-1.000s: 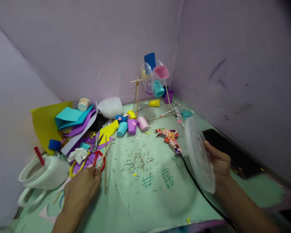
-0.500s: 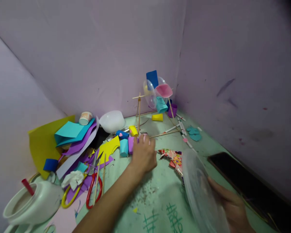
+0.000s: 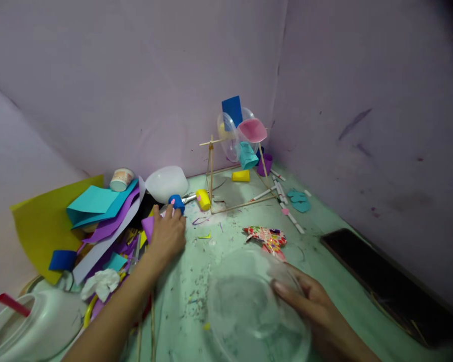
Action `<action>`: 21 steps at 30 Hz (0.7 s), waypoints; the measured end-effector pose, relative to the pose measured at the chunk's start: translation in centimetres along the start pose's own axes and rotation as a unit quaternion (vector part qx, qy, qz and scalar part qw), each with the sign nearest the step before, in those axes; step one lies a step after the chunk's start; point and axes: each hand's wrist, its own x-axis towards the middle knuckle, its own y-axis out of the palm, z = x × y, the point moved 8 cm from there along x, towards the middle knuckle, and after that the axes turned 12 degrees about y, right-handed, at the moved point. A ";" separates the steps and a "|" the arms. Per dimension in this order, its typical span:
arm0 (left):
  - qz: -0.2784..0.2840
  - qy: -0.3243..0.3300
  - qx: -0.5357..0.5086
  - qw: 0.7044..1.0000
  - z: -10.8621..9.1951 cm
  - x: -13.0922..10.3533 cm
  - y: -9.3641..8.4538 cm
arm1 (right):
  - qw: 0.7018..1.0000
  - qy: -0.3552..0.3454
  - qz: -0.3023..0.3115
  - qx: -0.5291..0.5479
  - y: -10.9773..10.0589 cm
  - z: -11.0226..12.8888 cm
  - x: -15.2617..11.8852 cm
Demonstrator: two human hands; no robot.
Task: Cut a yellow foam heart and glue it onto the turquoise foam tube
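My right hand [image 3: 305, 299] grips the edge of a round clear plastic lid [image 3: 245, 314], held tilted over the front of the table. At the left, my left hand [image 3: 168, 232] lies low over the pile of craft scraps with its fingers stretched out. A purple paper piece [image 3: 148, 227] shows beside its fingers, partly hidden by them. Just past the fingertips is a small blue paper cup [image 3: 177, 203] with a pink heart. To its right stands a yellow paper cup [image 3: 203, 199]. Behind the lid lies a colourfully patterned glue gun [image 3: 268, 237].
A stick frame [image 3: 211, 176] carries clear discs, a pink cup [image 3: 252, 130] and coloured paper pieces near the wall corner. Folded coloured sheets [image 3: 94, 201], crumpled tissue [image 3: 101, 284] and a white pot [image 3: 49, 317] crowd the left. A dark flat slab [image 3: 377, 276] lies right.
My left hand has moved left, and the purple and blue cups have shifted left with it. My right hand has brought the lid leftward, turning its face more toward me.
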 end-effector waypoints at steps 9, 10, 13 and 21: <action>-0.234 -0.112 -0.125 0.958 -2.9 -8.8 -8.0 | 0.980 0.055 0.122 -0.145 4.9 0.0 1.3; -0.236 -0.170 -0.175 0.940 -2.9 -10.6 -7.3 | 0.979 0.061 0.132 -0.140 5.2 -0.1 1.5; -0.162 -0.308 -0.370 0.861 -3.5 -14.6 -2.4 | 0.979 0.075 0.145 -0.119 5.6 -0.8 2.1; -0.104 -0.325 -0.536 0.772 -5.2 -15.6 2.7 | 0.985 0.062 0.108 -0.121 5.4 -1.2 1.8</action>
